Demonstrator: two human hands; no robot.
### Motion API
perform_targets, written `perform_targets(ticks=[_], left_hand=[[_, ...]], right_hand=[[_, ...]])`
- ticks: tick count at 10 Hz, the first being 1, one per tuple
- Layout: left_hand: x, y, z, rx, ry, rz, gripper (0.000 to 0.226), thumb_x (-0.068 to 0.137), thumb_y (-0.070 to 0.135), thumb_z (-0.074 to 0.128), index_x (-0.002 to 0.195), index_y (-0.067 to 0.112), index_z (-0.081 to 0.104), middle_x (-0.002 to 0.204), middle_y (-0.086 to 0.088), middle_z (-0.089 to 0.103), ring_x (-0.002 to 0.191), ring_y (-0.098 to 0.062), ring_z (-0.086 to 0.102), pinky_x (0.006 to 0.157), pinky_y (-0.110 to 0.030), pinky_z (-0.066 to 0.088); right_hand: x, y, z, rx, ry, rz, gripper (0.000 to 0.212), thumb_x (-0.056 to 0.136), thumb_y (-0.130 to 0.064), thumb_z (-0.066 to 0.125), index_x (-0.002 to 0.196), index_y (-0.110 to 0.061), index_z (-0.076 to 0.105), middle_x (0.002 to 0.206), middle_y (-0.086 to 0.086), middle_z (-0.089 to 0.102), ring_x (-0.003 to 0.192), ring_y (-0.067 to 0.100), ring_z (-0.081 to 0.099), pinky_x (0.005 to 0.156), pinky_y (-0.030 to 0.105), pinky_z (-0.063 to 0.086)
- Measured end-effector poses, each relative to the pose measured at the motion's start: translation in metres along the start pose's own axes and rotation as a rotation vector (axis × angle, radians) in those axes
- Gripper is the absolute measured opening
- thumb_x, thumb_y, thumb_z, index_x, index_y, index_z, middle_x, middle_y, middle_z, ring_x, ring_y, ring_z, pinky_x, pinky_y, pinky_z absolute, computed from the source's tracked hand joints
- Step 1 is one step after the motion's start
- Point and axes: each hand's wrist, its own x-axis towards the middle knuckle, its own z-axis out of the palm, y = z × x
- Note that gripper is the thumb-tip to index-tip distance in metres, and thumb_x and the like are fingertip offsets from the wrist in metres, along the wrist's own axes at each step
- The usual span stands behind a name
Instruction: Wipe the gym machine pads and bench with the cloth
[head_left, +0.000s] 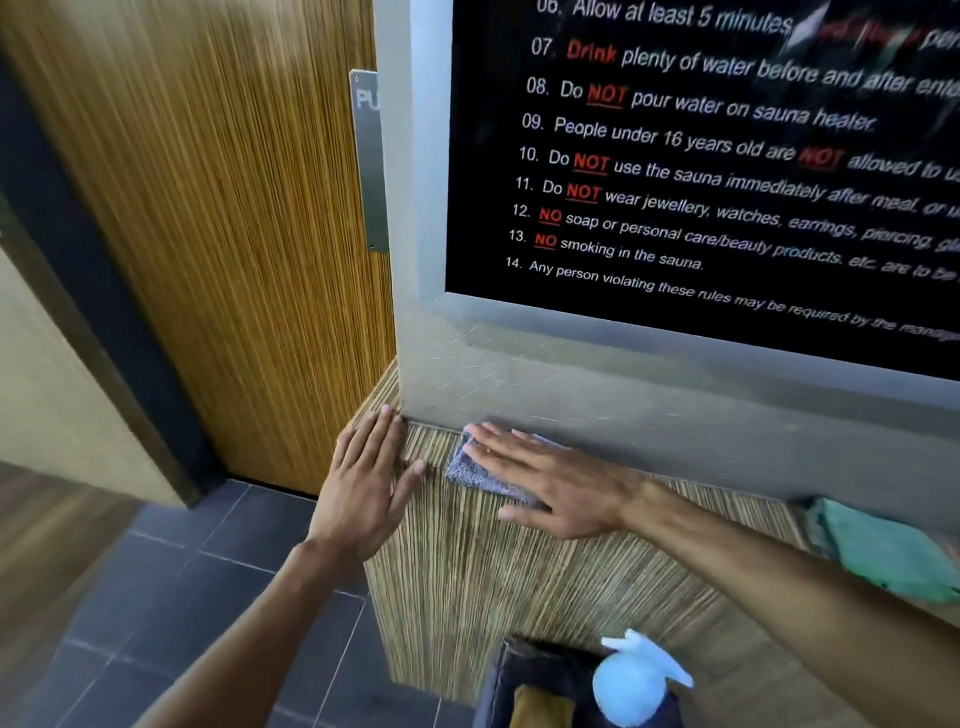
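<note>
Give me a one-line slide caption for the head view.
Right hand presses a grey-blue cloth flat on the striped wood-grain bench; left hand braces its corner.

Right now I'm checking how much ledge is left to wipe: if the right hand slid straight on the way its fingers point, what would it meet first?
The right hand, flat on the blue cloth, points left along the ledge. It would probably first meet the left hand, resting flat near the corner.

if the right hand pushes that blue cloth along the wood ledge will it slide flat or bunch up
The blue cloth looks soft and floppy, lying creased under the right hand, so it would probably bunch without flat pressure. The open palm covers most of it, which likely keeps it spread. The wood ledge shows fine grain, so some drag seems likely.
</note>
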Motion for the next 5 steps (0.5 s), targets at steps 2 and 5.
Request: perform_targets(ticks=[2,5], left_hand=[[0.002,0.003,0.007,0.005,0.043,-0.027,0.071,0.099,0.056,0.022,0.152,0.008,0.025,0.162,-0.007,0.020,0.152,-0.017,0.008,0.121,-0.047,0.018],[-0.004,-0.002,-0.004,-0.077,0.013,0.030,0.074,0.097,0.062,0.016,0.155,0.016,0.013,0.164,-0.004,0.007,0.152,-0.012,-0.003,0.124,-0.038,0.003]], right_hand=[[0.022,0.002,0.017,0.061,0.053,-0.013,0.075,0.098,-0.054,0.035,0.154,-0.022,-0.003,0.163,-0.003,-0.014,0.147,0.004,-0.020,0.117,0.028,-0.013],[0.005,-0.012,0.004,0.040,0.176,0.045,0.077,0.097,-0.056,0.039,0.155,-0.024,0.000,0.163,-0.001,-0.011,0.149,0.006,-0.017,0.121,0.035,-0.009]])
